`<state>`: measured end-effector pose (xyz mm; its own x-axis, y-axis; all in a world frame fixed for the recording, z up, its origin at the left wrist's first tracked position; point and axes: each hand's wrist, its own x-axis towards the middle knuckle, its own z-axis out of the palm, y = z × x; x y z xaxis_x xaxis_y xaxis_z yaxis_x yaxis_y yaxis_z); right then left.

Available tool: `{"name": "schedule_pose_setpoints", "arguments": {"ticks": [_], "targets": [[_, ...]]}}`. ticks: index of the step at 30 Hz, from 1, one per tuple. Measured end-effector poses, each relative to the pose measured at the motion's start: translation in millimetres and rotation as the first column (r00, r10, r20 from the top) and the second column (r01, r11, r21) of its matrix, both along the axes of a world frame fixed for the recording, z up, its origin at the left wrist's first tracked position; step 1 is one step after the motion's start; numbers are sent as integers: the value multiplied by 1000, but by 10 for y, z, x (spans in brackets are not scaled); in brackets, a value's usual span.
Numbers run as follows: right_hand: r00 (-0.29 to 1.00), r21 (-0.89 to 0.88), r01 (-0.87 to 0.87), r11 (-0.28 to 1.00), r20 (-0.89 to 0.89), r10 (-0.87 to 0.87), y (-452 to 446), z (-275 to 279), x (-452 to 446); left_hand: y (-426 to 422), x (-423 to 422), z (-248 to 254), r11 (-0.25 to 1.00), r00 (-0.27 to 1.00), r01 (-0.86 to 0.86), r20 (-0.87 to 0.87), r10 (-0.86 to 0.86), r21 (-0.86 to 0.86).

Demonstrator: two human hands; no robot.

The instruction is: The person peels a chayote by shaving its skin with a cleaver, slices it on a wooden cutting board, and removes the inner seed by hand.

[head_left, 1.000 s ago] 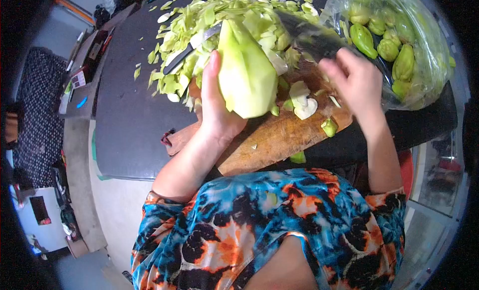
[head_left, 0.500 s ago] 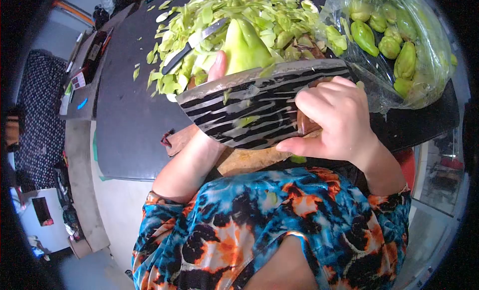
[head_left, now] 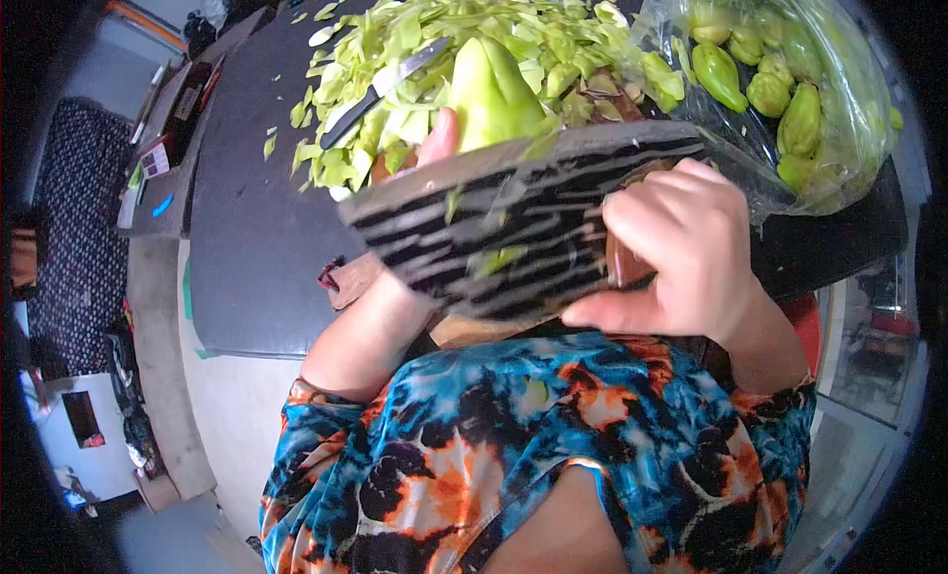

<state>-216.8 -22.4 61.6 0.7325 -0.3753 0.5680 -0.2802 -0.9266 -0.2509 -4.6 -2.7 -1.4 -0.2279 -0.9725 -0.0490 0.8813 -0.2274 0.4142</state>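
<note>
My right hand [head_left: 686, 253] is closed round the brown handle of a broad cleaver [head_left: 533, 214]. Its wide blade has dark and light wavy stripes, with bits of green stuck on, and blurs with motion. Behind the blade, a pale green peeled chayote [head_left: 489, 95] stands with its narrow end up. The thumb of my left hand [head_left: 438, 140] lies against the chayote's left side; the cleaver hides the other fingers. The blade's far edge crosses in front of the chayote's lower part, and whether it touches cannot be seen.
Chopped green slices [head_left: 395, 31] are heaped at the back of the dark table [head_left: 247, 248]. A black-handled knife [head_left: 354, 118] lies on the heap. At the right, a clear plastic bag [head_left: 854, 169] holds several chayotes [head_left: 718, 76]. Part of a wooden board [head_left: 474, 329] shows below the cleaver.
My right hand has moved slightly right and toward my body, and the cleaver's near side has swung down with it. The chayote and my left thumb have shifted slightly right.
</note>
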Motion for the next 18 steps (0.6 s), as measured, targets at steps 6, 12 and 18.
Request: {"name": "schedule_pose_setpoints", "arguments": {"ticks": [6,12,18], "targets": [[999,-23,33,999,36,-33,-41,-95,37,5,32,-49,978,935,204,-290,-206,-38],[989,-41,147,988,-18,-148,-177,-129,16,88,14,-107,999,993,-19,118,16,29],[926,-146,377,915,31,-376,-509,-376,-96,22,-38,-2,977,937,-208,296,187,41]]}}
